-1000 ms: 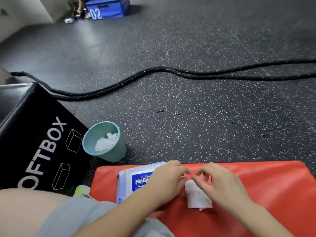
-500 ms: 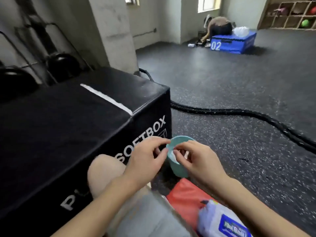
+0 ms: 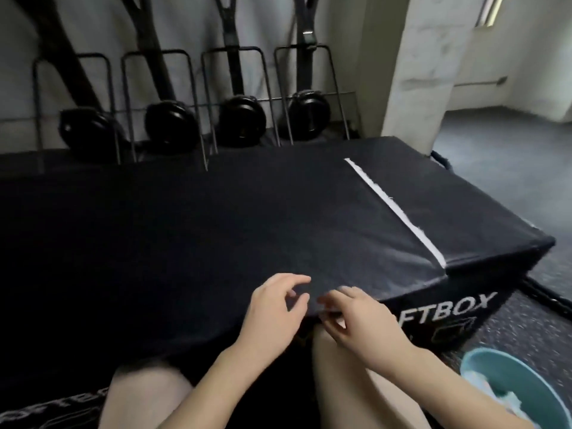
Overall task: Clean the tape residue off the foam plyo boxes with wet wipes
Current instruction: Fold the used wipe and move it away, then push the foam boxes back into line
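One black foam plyo box fills the view, one white tape strip running across its top near the right end. Both hands hover at its near edge: the left hand with fingers loosely curled, holding nothing; whether the right hand pinches anything cannot be told. One teal bucket stands on the floor at right. Four black discs sit in a rack behind.

Matt black, seemingly vinyl plyo box; speckled rubbery floor.
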Demonstrator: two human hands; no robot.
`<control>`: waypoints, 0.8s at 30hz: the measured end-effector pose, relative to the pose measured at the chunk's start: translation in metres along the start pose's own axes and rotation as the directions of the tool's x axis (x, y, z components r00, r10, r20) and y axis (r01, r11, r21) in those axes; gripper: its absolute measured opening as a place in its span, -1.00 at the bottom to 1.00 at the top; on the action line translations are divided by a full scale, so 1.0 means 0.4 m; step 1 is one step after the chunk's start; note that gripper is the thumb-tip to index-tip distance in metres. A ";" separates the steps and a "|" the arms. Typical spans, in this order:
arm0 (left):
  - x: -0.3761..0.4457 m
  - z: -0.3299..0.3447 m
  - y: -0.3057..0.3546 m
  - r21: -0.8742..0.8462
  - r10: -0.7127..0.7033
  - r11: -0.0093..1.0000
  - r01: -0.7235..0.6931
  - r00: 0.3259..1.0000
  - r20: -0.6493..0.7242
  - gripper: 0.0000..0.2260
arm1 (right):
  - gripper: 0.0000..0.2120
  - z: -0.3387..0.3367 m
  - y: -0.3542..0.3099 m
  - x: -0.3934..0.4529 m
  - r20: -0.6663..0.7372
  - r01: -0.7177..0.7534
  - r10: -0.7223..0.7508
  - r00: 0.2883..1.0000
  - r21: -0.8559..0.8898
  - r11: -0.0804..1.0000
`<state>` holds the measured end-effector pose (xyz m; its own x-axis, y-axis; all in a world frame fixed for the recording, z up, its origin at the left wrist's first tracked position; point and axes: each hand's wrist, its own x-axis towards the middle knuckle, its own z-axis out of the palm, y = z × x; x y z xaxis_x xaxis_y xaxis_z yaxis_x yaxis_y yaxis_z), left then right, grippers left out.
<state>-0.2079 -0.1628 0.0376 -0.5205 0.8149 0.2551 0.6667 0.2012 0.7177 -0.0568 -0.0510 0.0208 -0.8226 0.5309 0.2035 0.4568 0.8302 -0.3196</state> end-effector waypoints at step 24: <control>0.017 -0.042 -0.069 0.654 -0.106 0.755 -0.050 0.975 0.197 -0.26 | -0.37 0.101 0.027 0.132 -0.021 0.418 -0.428 0.904 -0.182 0.890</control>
<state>-0.2389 -0.1721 0.0304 -0.4728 0.8800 0.0447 0.8783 0.4665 0.1048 -0.1093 -0.0210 -0.0093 -0.9317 0.1279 0.3400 0.1247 0.9917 -0.0315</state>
